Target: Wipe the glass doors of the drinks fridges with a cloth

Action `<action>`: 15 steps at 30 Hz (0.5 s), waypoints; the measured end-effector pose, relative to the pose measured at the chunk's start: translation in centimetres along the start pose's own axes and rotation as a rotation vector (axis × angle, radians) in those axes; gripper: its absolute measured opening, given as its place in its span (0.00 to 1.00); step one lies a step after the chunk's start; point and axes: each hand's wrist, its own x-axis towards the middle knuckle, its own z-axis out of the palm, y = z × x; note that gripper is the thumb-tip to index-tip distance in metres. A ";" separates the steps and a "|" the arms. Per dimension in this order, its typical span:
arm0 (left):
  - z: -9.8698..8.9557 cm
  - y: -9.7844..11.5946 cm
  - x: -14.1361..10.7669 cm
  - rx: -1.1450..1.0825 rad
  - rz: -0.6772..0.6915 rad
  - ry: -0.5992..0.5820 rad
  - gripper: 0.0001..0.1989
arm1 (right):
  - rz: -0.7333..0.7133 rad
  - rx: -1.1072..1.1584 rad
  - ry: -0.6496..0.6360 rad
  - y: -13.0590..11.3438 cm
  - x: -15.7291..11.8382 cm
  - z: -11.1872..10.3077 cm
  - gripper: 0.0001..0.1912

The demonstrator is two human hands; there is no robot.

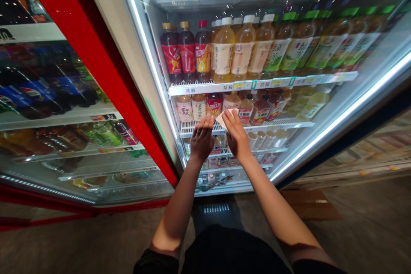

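Firstly, at the far left of the frame I see a cooler whose shelves bear dark bottles with blue labels [32, 92], and lower down some green bottles [111, 135]. Its thick red frame [99, 68] runs slanting from the upper left toward the lower middle, and just beside it stands a cream-coloured post [112, 17]. Next comes a lit strip [140, 30], the left border of a second cooler, where dark bottles with red labels [188, 55] stand upright on a shelf above my hands. Near the centre of the frame is my left hand [202, 140]; it is empty, with the fingers straight, rather close together, and pointing to the upper part of the frame. Just to the right of it is a pale cloth [221, 120], partly covered by my right hand [237, 136], which holds it flat under almost straight fingers. The cloth is in front of the lower shelf, where more bottles [214, 103] stand behind; I cannot tell whether my left palm touches a surface, because the palm is hidden. Above the cloth, in the upper middle, are white-capped bottles [245, 49], and then, toward the upper right, green-capped bottles [300, 47]. Further right, a second bright strip [337, 121] goes slanting up to the right edge. Under it, at the lower right, a flat brown piece [310, 205], which looks like cardboard, lies on the floor [369, 222].
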 end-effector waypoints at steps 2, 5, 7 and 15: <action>0.3 0.0 0.0 0.003 -0.015 -0.025 0.37 | -0.004 0.012 -0.003 0.0 -0.3 0.3 0.47; 0.5 -0.1 -0.1 -0.015 -0.028 -0.036 0.36 | -0.029 0.019 -0.025 -0.1 -0.1 0.6 0.44; 0.6 -0.2 -0.1 -0.019 -0.020 -0.025 0.35 | -0.045 0.013 -0.031 0.0 0.3 0.4 0.44; 2.7 -0.7 -0.7 -0.069 -0.029 0.041 0.37 | 0.012 -0.014 -0.031 0.4 -0.8 -1.0 0.48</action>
